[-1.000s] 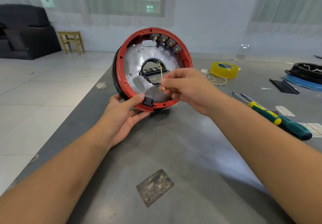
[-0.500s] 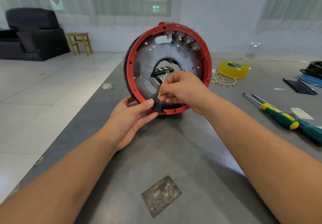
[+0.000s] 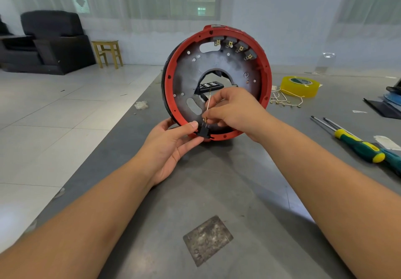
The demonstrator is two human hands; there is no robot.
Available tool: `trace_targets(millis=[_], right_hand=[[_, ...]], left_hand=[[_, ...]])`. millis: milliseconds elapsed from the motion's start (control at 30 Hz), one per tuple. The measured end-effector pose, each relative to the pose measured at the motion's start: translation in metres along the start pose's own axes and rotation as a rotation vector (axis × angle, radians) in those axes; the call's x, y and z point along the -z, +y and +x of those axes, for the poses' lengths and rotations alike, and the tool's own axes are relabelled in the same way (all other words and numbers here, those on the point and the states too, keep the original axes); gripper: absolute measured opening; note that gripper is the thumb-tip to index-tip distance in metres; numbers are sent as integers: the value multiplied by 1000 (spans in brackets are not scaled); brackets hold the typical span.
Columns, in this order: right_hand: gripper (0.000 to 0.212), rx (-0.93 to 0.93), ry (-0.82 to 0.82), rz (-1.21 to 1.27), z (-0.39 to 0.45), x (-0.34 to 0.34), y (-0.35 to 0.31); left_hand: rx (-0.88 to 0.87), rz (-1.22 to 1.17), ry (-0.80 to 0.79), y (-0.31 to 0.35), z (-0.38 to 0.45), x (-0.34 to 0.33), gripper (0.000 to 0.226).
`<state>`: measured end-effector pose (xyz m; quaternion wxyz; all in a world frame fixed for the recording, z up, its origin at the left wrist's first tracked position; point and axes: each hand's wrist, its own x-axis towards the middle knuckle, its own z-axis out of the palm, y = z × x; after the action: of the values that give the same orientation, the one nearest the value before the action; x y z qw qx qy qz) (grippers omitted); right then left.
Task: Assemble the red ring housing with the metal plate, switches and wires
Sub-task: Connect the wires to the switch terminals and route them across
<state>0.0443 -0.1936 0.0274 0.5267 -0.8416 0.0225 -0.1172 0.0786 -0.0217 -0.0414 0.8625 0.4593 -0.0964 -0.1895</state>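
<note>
One red ring housing [image 3: 217, 79] stands on edge on the tabletop [image 3: 217, 192], its metal plate [image 3: 227, 66] facing the camera, four switches [image 3: 233, 47] along the upper rim. A fifth black switch [image 3: 202, 131] is pinched by the left hand [image 3: 171, 146] at the lower rim; the right hand [image 3: 234, 111] pinches one thin wire [image 3: 208, 103] onto its terminals. Since half a second ago, the wire end has dropped closer to the switch.

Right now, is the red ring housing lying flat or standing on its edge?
Standing on edge: the red ring housing faces the camera, its bottom rim on the table.
</note>
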Motion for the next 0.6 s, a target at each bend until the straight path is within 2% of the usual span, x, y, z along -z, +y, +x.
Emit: trace_targets(millis=[233,600], right_hand=[[18,25,20,-64,2,-1,0],[12,17,30,-56,2,-3,1]], left_hand=[[19,-1,10,0,1,1,48],[16,-2,11,1,1,0,46]])
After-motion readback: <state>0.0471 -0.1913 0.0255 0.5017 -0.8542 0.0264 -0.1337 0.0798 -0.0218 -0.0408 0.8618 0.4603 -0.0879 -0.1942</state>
